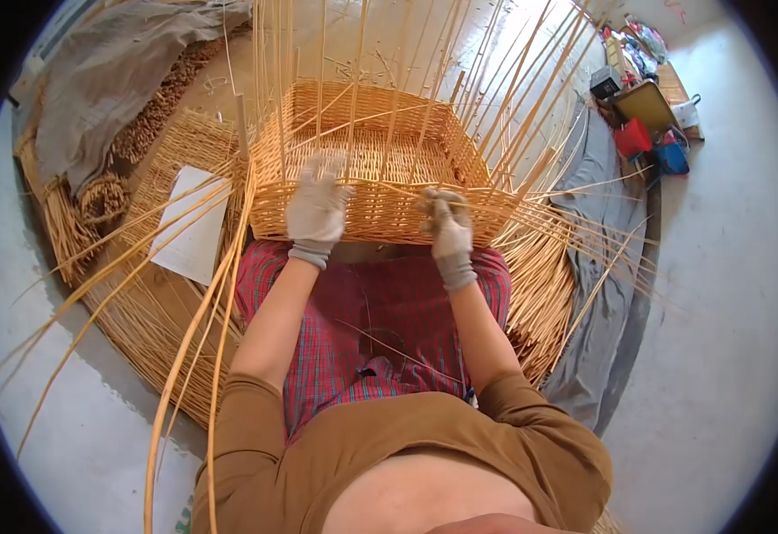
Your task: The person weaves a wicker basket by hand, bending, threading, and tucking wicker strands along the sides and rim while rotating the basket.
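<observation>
A woven wicker basket [371,209] with tall upright stakes rests against my lap, its near wall facing me. My left hand [318,206], in a pale work glove, lies on the near rim toward the left, fingers apart and pointing up over the edge. At the right part of the same wall, my right hand [447,218], in a soiled glove, has its fingers curled at the rim around a thin willow rod. Long loose rods [189,334] fan out from the basket's left corner, and more rods [585,233] stick out from its right corner.
Bundles of willow rods [545,298] lie right of the basket. On the left are a white sheet [190,224], a woven panel [189,147], and grey cloth [109,84] over more rods. Bags and boxes, including a red bag [632,138], sit at the upper right.
</observation>
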The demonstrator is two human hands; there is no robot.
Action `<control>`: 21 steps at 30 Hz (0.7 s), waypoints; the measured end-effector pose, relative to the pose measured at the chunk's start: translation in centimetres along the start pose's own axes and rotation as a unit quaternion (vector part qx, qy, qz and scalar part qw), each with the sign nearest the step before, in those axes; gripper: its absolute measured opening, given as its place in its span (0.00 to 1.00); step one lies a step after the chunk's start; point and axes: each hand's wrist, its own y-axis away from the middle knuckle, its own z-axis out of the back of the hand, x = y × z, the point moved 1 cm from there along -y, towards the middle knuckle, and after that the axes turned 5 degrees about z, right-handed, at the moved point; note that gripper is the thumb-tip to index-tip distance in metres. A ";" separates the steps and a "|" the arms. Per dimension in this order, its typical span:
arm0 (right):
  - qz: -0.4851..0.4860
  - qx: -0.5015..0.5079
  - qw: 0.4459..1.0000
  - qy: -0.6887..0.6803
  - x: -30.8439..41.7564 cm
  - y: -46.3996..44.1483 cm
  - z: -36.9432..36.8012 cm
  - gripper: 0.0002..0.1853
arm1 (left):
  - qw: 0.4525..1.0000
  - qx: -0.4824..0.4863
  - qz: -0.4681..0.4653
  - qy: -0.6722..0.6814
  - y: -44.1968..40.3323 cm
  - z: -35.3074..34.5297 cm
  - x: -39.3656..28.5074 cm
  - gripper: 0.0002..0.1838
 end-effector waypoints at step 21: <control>0.321 0.046 0.822 0.469 9.6 -9.3 -1.2 0.24 | 0.951 0.306 -0.010 -0.045 -1.2 -5.4 -13.4 0.45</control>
